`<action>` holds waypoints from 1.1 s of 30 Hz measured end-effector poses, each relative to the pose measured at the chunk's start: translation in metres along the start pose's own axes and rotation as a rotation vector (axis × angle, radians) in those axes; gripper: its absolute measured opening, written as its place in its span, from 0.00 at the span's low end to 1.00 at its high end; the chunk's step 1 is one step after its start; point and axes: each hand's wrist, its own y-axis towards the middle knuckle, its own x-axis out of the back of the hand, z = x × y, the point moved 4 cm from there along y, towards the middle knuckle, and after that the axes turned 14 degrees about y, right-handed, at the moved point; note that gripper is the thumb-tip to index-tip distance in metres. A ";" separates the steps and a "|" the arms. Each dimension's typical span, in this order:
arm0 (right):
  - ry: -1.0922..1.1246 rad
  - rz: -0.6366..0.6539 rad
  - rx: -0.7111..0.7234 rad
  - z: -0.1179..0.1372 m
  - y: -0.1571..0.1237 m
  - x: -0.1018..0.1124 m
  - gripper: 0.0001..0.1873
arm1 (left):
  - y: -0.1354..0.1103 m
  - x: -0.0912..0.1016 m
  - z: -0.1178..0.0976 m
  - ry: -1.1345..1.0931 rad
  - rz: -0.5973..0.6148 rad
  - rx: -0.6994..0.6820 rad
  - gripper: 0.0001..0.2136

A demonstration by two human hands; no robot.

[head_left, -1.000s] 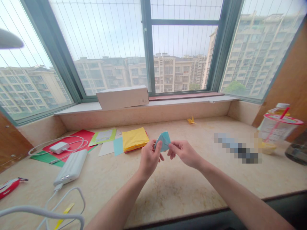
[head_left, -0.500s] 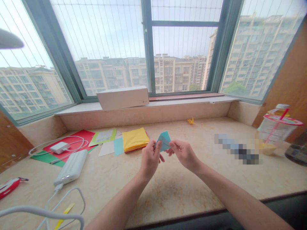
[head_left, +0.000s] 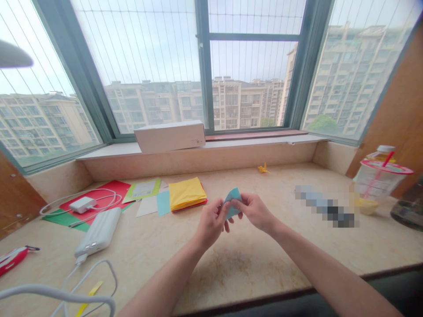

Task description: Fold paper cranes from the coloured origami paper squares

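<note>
A small folded piece of light blue paper (head_left: 233,193) is held up above the counter between both hands. My left hand (head_left: 213,220) pinches its lower left side, thumb in front and fingers behind. On the right side of the paper, my right hand (head_left: 257,212) grips with its thumb pressed over the front, close to the left thumb. The fingers cover part of the folds. Just left of my hands lies a stack of yellow paper (head_left: 187,192) with red edges beneath. A small yellow paper crane (head_left: 263,167) stands near the back wall of the counter.
At left are red paper (head_left: 112,190), green paper (head_left: 62,218), a white charger (head_left: 82,204), a white power bank (head_left: 99,231) and loose cables. A lidded cup (head_left: 378,180) stands at right beside a blurred-out object (head_left: 325,204). A white box (head_left: 170,135) rests on the sill.
Both hands and the blue paper have shifted slightly right and down. My right thumb has moved inward over the front of the paper, nearer the left thumb.
</note>
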 end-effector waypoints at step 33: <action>-0.036 -0.119 -0.030 -0.014 -0.002 -0.007 0.22 | 0.004 0.009 0.002 0.050 -0.163 0.009 0.18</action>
